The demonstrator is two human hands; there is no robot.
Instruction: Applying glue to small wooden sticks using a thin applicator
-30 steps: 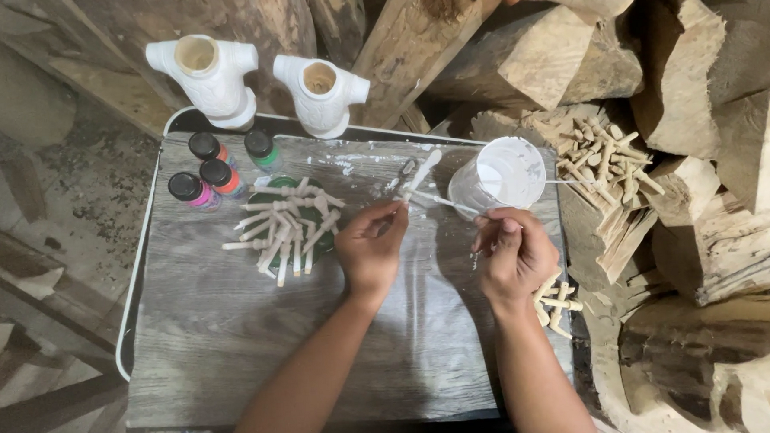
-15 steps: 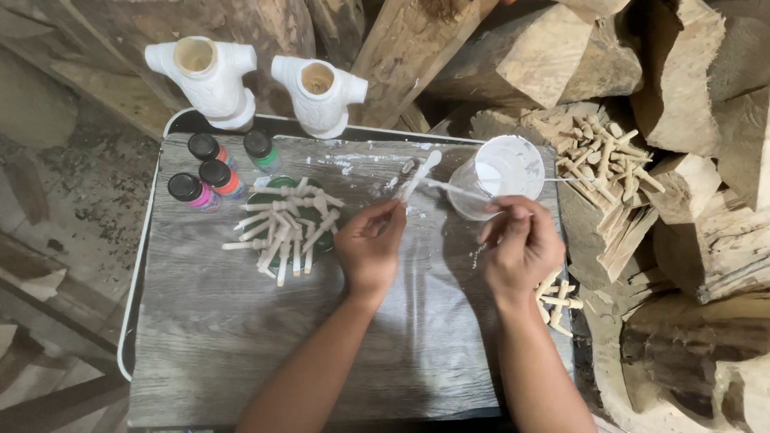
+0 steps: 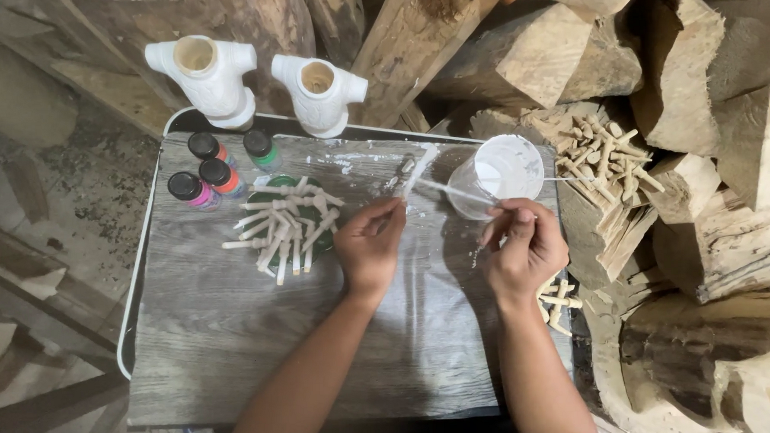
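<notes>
My left hand (image 3: 369, 247) pinches a small wooden peg (image 3: 417, 167) coated in white paint and holds it over the grey board (image 3: 234, 336). My right hand (image 3: 525, 249) grips a thin brush (image 3: 457, 192) whose tip reaches left to the peg. Just beyond my right hand stands a clear cup of white paint (image 3: 500, 170). To the left of my left hand, a pile of white-painted pegs (image 3: 286, 234) lies on a green lid.
Several small paint bottles (image 3: 210, 168) stand at the board's back left, with two white-painted wooden figures (image 3: 210, 73) (image 3: 319, 89) behind them. Bare wooden pegs (image 3: 603, 151) lie on a log to the right, more by my right wrist (image 3: 557, 300). Logs crowd the back and right.
Both hands have stayed almost in place. The right hand has edged slightly up and right, and the peg in the left hand has turned a little under the brush.
</notes>
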